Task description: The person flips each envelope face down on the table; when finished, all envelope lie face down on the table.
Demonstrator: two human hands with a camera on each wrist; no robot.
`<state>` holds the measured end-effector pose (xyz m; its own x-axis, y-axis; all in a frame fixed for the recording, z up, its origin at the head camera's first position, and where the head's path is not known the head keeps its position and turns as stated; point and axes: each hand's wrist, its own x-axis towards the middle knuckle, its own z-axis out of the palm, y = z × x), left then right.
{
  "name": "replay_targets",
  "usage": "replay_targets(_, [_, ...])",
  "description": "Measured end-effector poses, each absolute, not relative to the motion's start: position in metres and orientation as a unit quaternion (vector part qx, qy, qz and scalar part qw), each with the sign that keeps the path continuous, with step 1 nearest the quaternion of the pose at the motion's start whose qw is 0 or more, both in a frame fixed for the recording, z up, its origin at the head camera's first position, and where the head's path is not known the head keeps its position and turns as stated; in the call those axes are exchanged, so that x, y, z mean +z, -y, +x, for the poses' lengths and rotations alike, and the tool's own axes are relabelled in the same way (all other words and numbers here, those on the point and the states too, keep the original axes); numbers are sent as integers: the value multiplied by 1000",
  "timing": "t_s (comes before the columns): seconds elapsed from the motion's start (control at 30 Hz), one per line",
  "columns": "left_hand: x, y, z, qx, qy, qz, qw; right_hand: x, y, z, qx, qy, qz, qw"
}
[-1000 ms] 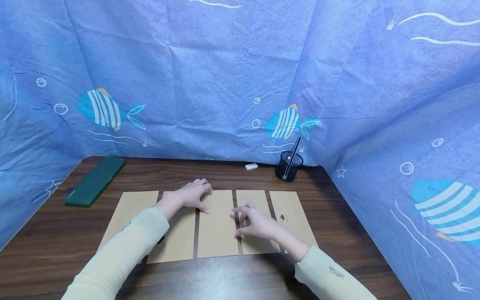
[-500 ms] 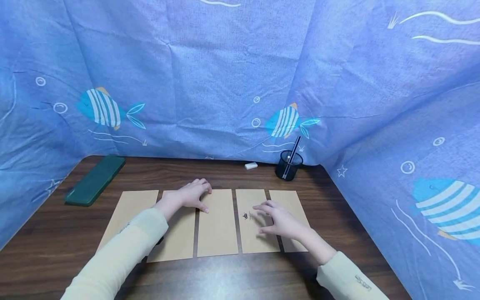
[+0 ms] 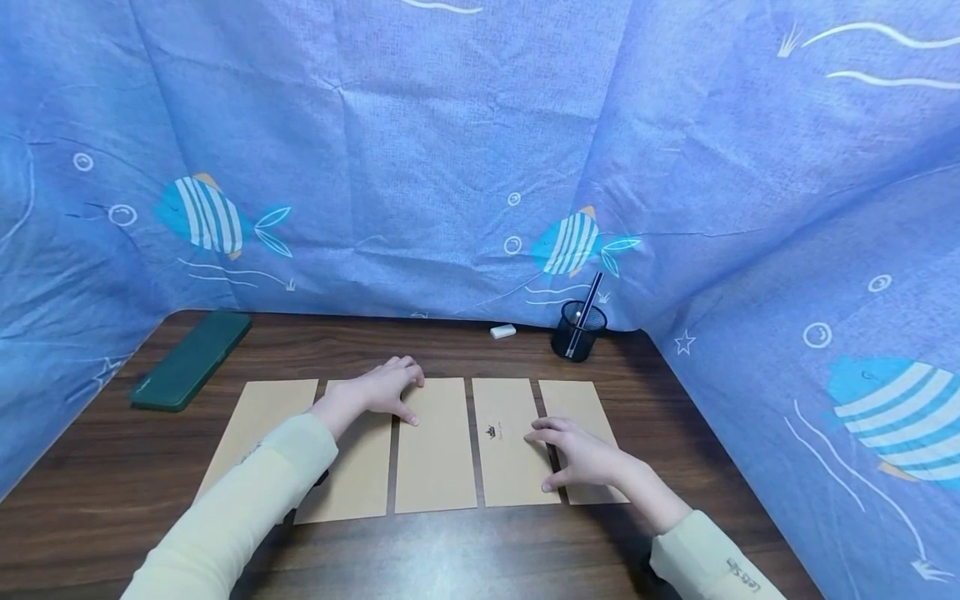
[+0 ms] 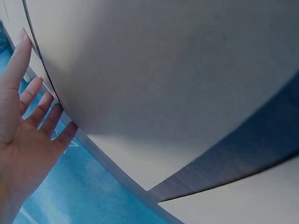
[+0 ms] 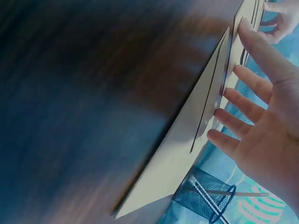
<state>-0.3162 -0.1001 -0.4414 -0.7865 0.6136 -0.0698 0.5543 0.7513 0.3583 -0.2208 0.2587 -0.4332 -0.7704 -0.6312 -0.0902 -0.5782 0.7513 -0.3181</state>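
Observation:
Several flat tan paper rectangles lie in a row on the table. In the head view, my left hand [image 3: 375, 392] is over the top of the second paper [image 3: 352, 475], its thumb and fingertips reaching to the left edge of the third paper [image 3: 432, 450]. My right hand [image 3: 585, 457] spans the narrow gap between the fourth paper [image 3: 506, 471], which bears a small dark crown print, and the fifth paper [image 3: 573, 402], partly hiding the latter. Both wrist views show the left hand [image 4: 37, 135] and right hand [image 5: 268, 114] with fingers spread, gripping nothing.
The first paper [image 3: 258, 417] lies at the left, partly under the left sleeve [image 3: 247, 492]. A green case [image 3: 191, 362] is at the back left. A white eraser [image 3: 502, 332] and a black mesh pen cup [image 3: 577, 333] stand near the blue fish-print cloth [image 3: 420, 167].
My right hand has moved right, from the left edge of the fourth paper to the gap before the fifth, uncovering the crown print on the fourth. The left hand stays put.

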Motion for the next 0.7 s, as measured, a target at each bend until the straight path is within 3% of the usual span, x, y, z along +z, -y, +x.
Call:
replay_targets(0.4, [-426, 92, -325, 120, -932, 308, 147, -432, -257, -219, -134, -931, -321, 114])
replay_targets(0.7, [-421, 61, -328, 122, -922, 354, 102, -433, -257, -220, -121, -933, -320, 115])
